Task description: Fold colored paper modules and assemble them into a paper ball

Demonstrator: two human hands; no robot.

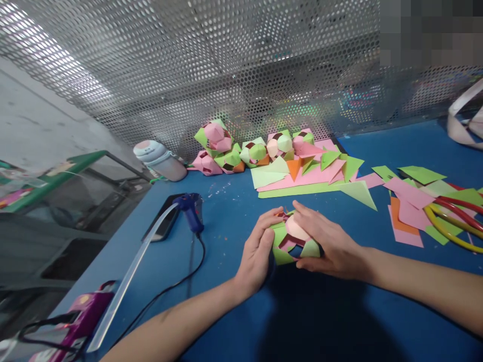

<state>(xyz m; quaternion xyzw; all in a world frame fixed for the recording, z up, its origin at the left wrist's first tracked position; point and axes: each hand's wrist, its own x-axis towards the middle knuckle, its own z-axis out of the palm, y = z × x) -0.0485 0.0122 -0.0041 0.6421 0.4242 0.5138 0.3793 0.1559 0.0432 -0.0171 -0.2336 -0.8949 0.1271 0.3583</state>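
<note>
Between my two hands is a hollow folded paper ball (284, 250) in green, pink and cream, with dark openings on its near side. My left hand (258, 250) presses its left side with fingers curled over the top. From the right, my right hand (331, 242) wraps it, thumb at the lower edge and fingers over the top. A bit of orange and red shows at the ball's far edge, too small to make out. Behind my hands, a stack of pink and green paper sheets (271, 188) carries loose folded pieces.
Several finished-looking paper balls (215, 138) line the mesh wall. A blue glue gun (191, 213) with a long glue stick lies left, by a phone (163, 223) and a bottle (162, 161). A purple power strip (81, 322) is at lower left; scissors (449, 221) lie on paper scraps right.
</note>
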